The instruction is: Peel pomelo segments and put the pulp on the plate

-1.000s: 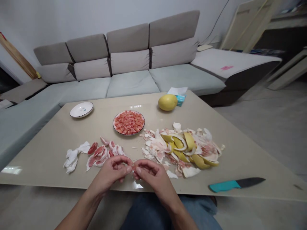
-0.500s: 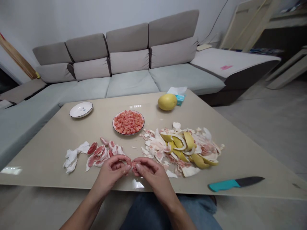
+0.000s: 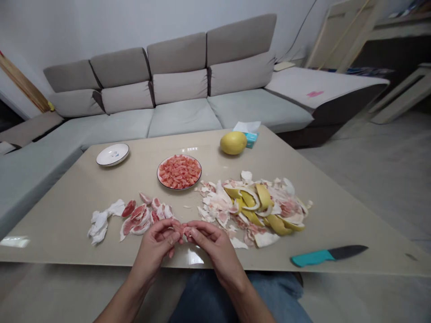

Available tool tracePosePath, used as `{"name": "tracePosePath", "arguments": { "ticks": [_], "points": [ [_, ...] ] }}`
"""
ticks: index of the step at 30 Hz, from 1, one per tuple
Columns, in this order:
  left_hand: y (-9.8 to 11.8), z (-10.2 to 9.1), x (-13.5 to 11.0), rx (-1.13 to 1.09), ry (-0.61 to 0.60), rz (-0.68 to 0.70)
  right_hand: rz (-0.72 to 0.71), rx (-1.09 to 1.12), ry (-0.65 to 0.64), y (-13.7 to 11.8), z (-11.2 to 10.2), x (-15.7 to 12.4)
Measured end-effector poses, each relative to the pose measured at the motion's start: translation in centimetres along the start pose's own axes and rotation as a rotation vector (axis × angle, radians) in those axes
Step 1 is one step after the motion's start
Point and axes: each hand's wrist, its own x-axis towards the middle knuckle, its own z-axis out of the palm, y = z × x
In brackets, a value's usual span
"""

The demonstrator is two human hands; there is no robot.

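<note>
The person at the beige table [image 3: 60,224] wears blue denim jeans [image 3: 215,298] just below its near edge, with a bare left forearm [image 3: 129,291] and right forearm [image 3: 242,287] ending in a slim left hand [image 3: 153,251] and right hand [image 3: 215,253].

Pomelo piece [image 3: 186,231] half-hidden by fingers [image 3: 172,238]
</note>
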Motion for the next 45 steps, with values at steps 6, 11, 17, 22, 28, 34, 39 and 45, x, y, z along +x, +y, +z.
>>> {"name": "tracePosePath", "arguments": {
  "ticks": [6, 11, 17, 22, 28, 34, 39, 45],
  "points": [
    [-0.2, -0.2, 0.0, 0.019, 0.004, 0.021, 0.001, 0.043, -0.02, -0.1, 0.3, 0.0],
    [0.0, -0.5, -0.3, 0.109, 0.035, 0.066, 0.062, 0.029, -0.013, 0.1, 0.2, 0.0],
    [-0.2, -0.5, -0.4, 0.04, -0.013, 0.033, 0.082, 0.076, -0.025, 0.1, 0.2, 0.0],
    [0.3, -0.4, -0.2, -0.061, -0.062, -0.028, 0.124, 0.161, -0.002, 0.1, 0.0, 0.1],
    [0.8, -0.7, -0.4, -0.147, -0.141, -0.178, 0.184, 0.262, 0.032, -0.4, -0.1, 0.1],
    [0.7, -1.0, -0.3, -0.419, -0.122, -0.331, 0.235, 0.346, -0.029, -0.6, -0.1, -0.1],
    [0.8, -0.8, -0.4, -0.355, -0.125, -0.305, 0.204, 0.307, -0.087, -0.5, 0.0, -0.2],
    [0.5, -0.7, -0.7, -0.01, -0.013, -0.023, 0.24, 0.16, -0.174, -0.2, 0.8, -0.6]
  ]
}}
